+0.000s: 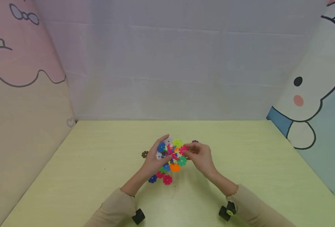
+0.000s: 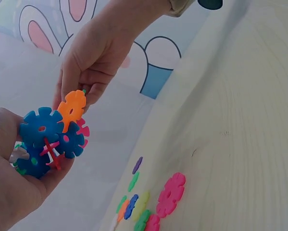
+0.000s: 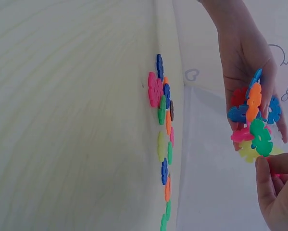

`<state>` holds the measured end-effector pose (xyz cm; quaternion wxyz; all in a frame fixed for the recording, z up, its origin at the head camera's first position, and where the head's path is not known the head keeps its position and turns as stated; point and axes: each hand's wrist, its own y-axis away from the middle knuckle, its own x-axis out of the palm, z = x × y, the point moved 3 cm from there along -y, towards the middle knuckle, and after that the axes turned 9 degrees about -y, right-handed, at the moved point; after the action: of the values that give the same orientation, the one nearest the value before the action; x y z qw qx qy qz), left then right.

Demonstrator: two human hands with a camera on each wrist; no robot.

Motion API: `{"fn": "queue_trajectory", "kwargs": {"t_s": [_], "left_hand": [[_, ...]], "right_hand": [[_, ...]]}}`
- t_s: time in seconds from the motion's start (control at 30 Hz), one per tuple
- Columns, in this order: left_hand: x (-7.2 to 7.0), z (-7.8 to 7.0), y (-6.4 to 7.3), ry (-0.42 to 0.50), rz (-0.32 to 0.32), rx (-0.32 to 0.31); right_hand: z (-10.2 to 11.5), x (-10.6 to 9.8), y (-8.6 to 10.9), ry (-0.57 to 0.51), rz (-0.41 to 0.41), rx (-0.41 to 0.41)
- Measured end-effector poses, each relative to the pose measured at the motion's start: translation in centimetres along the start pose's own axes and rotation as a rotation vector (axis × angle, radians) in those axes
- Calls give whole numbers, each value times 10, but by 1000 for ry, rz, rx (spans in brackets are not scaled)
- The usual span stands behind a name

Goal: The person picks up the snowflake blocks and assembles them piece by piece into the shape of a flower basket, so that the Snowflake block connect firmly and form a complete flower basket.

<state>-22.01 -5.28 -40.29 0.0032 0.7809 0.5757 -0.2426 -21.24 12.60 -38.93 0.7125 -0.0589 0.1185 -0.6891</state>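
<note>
My left hand (image 1: 151,163) holds a cluster of interlocking plastic flower discs (image 2: 42,127) above the table, thumb across the front. Blue, orange, green, pink, yellow and white pieces are slotted together at different angles. My right hand (image 1: 202,158) pinches a pink flower disc (image 1: 183,150) between thumb and fingertips at the cluster's right side. Just below those fingertips is a green flower disc (image 1: 181,161). In the right wrist view, the fingertips meet the cluster's lower end, beside a yellow flower disc (image 3: 248,151). The left palm partly hides the pieces behind it.
Loose flower discs lie on the pale wooden table (image 1: 71,176) beneath the hands. Among them are a pink one (image 1: 167,180), a dark blue one (image 1: 152,178) and a brown one (image 1: 145,154). A white cloth wall (image 1: 167,72) stands behind; patterned panels flank both sides.
</note>
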Motion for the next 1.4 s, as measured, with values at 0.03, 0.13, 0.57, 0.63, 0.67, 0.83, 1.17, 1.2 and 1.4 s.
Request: {"fn": "queue_trajectory", "kwargs": {"t_s": [0.03,0.13,0.57,0.63,0.67,0.83,1.17,1.2,1.4], "left_hand": [[1,0,0,8,-7,10],[3,-1,-1,21,-26,15],[-7,7,-4,77,108,-65],[-9,9,-4,100,107,-79],[-9,10,-4,112,109,-82],[-6,8,-5,124,128,-59],[-12,9,-3,70,186,-65],[-12,9,-2,65,180,-65],[-14,7,-4,71,120,-46]], "right_hand": [[1,0,0,9,3,-14],[3,2,1,29,11,-52],[1,-6,-3,64,22,-45],[-1,-6,-3,80,43,-65],[-1,-5,-3,85,62,-80],[-1,-1,-4,129,144,-145],[14,-2,0,121,112,-196],[15,-2,1,110,112,-195],[3,-5,-2,56,150,-59]]}}
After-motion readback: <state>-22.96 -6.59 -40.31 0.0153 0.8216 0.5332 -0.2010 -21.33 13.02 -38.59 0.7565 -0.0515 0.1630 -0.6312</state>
